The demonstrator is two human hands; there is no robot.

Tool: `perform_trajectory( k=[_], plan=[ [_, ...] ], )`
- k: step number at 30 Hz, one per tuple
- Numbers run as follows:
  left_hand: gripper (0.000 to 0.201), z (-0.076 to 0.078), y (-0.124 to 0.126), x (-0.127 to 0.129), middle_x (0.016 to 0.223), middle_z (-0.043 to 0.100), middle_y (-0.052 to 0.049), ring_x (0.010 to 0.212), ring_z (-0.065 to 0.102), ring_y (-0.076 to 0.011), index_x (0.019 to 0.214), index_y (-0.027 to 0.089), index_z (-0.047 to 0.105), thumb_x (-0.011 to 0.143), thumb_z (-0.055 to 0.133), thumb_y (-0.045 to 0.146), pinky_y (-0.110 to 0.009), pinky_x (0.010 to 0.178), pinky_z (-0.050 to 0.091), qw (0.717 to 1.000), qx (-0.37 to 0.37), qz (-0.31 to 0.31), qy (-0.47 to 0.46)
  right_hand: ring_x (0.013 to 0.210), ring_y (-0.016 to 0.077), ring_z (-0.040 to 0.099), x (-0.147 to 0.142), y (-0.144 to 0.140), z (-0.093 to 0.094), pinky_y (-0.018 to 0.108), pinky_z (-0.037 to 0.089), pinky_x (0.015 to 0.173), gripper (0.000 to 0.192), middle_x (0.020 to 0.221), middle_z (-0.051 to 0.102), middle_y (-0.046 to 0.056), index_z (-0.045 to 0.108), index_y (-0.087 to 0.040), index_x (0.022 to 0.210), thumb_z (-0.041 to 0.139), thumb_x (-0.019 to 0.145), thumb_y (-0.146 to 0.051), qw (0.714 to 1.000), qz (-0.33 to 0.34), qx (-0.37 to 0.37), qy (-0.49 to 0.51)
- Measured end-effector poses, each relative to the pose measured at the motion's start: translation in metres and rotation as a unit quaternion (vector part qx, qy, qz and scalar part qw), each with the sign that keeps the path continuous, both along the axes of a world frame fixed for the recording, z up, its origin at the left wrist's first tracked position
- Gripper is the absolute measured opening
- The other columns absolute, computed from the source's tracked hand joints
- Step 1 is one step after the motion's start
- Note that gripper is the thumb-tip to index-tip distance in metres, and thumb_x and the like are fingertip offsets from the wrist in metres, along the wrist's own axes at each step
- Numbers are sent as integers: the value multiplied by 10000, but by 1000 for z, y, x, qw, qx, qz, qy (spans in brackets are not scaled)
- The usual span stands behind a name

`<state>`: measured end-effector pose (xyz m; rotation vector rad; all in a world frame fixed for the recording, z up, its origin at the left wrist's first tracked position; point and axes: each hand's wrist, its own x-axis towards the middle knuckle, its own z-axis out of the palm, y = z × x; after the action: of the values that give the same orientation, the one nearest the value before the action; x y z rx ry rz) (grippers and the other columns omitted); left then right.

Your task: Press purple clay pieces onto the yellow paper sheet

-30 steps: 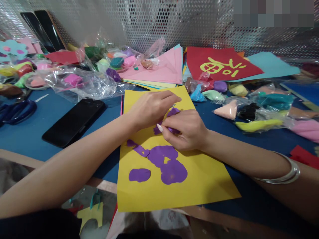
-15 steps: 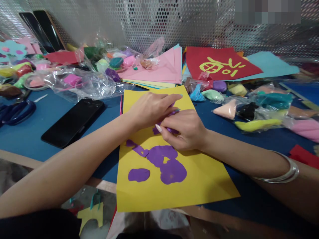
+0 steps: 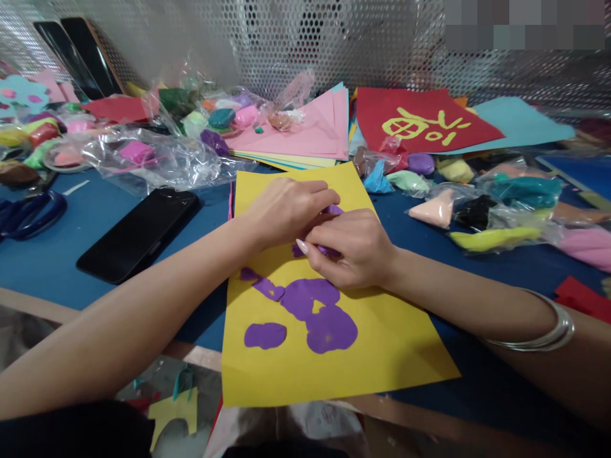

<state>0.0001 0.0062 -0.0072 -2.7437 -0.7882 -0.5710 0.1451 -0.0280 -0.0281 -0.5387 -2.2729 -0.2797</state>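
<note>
Where hands [image 3: 324, 232] meet, purple clay [image 3: 329, 250].

Purple clay [image 3: 329, 249]: soft, matte lump pressed flat on yellow paper sheet [image 3: 382, 356], mostly hidden under fingers, only small bits showing at the sheet's middle toward its far edge. Flattened purple clay shapes [image 3: 315, 312] stuck lower on the sheet: large joined blob with small gap, thin arm toward left edge, separate oval near left. Sheet lies flat at table's near edge, near corners overhanging.
</note>
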Motion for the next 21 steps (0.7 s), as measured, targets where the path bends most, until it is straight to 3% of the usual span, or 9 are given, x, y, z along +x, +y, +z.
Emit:
perform_trajectory(
  k=[9,17,21],
  plan=[
    [289,-1,0,0,773,634,-39,612,555,-96,966,164,616,830,385,270,-211,470,303,1000,7,19,-2,445,82,442,0,0,-2,212,311,473,267,448,525,-23,587,-177,521,455,752,-209,1000,-2,-12,-10],
    [292,3,-2,1,766,631,-30,599,549,-95,937,176,626,815,395,305,-211,449,262,999,-9,23,25,469,86,469,0,0,-2,212,315,485,279,486,571,-10,585,-174,533,435,764,-217,999,0,-27,-27],
    [291,3,-2,1,768,630,-28,597,544,-95,926,165,625,807,380,266,-215,453,250,999,-15,29,34,456,84,444,0,-1,0,214,302,477,277,447,523,-17,560,-173,512,438,758,-215,999,-1,-26,-28]
  ],
)
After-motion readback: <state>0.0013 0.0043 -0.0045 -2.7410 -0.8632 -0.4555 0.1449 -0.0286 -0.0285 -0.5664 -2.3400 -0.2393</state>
